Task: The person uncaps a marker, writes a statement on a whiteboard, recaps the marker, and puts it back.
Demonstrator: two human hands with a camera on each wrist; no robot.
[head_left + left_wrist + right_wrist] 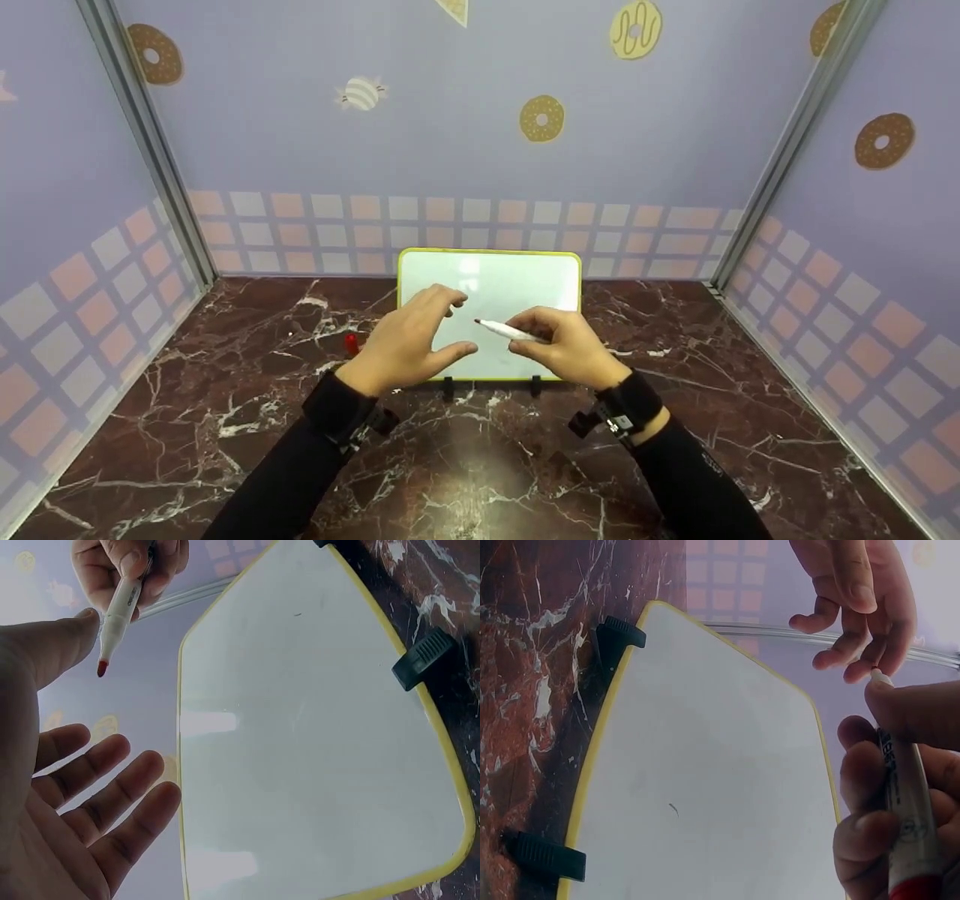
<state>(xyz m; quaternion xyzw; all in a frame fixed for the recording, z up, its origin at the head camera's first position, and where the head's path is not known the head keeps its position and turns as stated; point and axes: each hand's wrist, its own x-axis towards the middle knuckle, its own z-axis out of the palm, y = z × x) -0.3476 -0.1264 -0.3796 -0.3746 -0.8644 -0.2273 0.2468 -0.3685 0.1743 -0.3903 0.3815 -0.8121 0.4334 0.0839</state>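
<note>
White marker (506, 331) lies, in the head view, across the middle of the whiteboard (491, 289), bare dark-red tip pointing between nine and ten o'clock; my right hand (574, 349), at the board's four o'clock, pinches the barrel between thumb and curled fingers. Printing on the barrel and its red rear end (916, 889) show from my right wrist, not from the head. My left hand (412, 337), at eight o'clock, holds nothing: fingers loosely extended, thumb spread wide of them, near the tip. Head view gives its back; left wrist gives palm. That same wrist sees the tip against the wall (450, 150), off the board, which the head view cannot settle. Yellow-rimmed, the board looks unmarked from above, yet both wrist views catch a short dark stroke (673, 808). Two dark clips (448, 388) sit at five and seven o'clock on its rim. Red cap (352, 343), just beyond my left hand toward nine, appears only from the head, on the marbled tabletop (480, 450).
</note>
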